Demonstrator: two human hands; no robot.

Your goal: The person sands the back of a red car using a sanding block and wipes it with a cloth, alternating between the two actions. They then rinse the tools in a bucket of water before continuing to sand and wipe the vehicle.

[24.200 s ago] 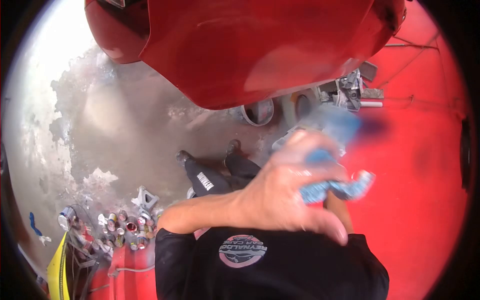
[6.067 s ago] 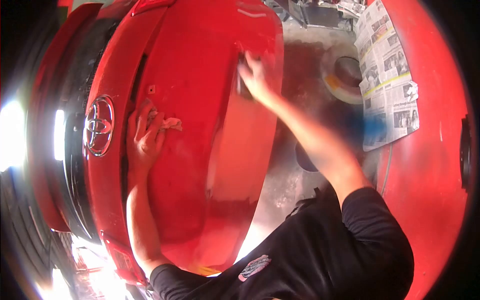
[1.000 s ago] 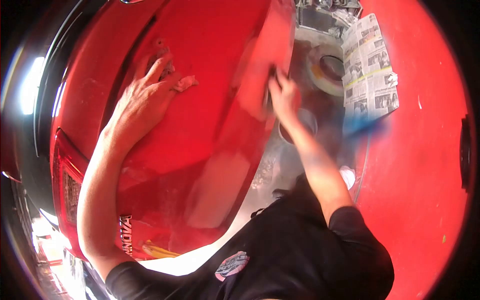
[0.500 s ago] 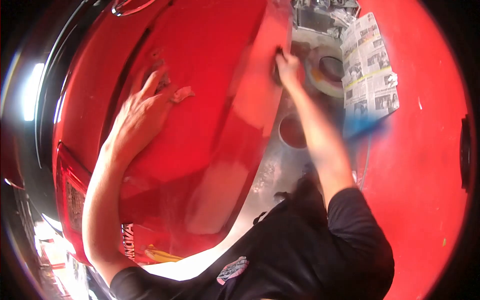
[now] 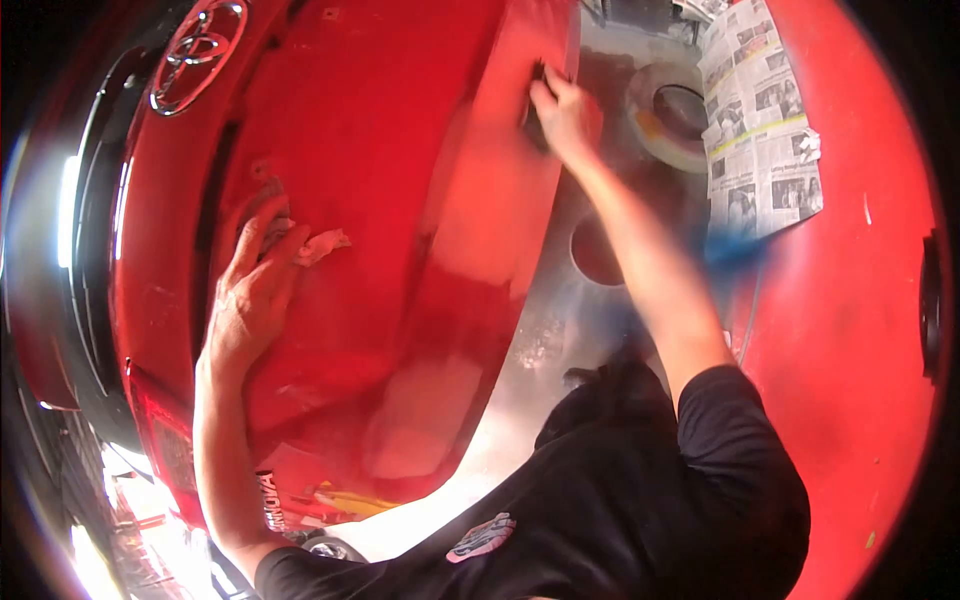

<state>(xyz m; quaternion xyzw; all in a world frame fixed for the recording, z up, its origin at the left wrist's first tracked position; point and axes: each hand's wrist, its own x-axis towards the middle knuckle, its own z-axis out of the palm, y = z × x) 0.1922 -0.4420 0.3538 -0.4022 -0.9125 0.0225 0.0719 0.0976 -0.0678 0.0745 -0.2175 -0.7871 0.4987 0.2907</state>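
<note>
A red car tailgate (image 5: pixel 330 330) with dull, pale patches along its lower edge fills the left and middle. My right hand (image 5: pixel 568 118) is closed on a dark sanding block (image 5: pixel 537 128), held against the pale patch (image 5: pixel 495 170) near the edge. Motion smears it slightly, and its underside is hidden. On the glossier part of the panel lies my left hand (image 5: pixel 252 300), fingers curled over a crumpled piece of cloth or paper (image 5: pixel 324 246). One pale end of that piece sticks out past the fingertips; the rest is under the hand.
A round car emblem (image 5: pixel 200 48) sits at upper left. Sheets of newspaper (image 5: pixel 755 120) hang on a red panel (image 5: pixel 840 330) at right. Between the panels are a round tub or ring (image 5: pixel 645 125) and a blurred blue object (image 5: pixel 740 250). Yellow-handled items (image 5: pixel 360 503) lie below.
The view has shifted, bringing the emblem further into sight. My left hand appears lower and further left, still on the crumpled piece. My right hand has moved slightly up and left along the pale patch.
</note>
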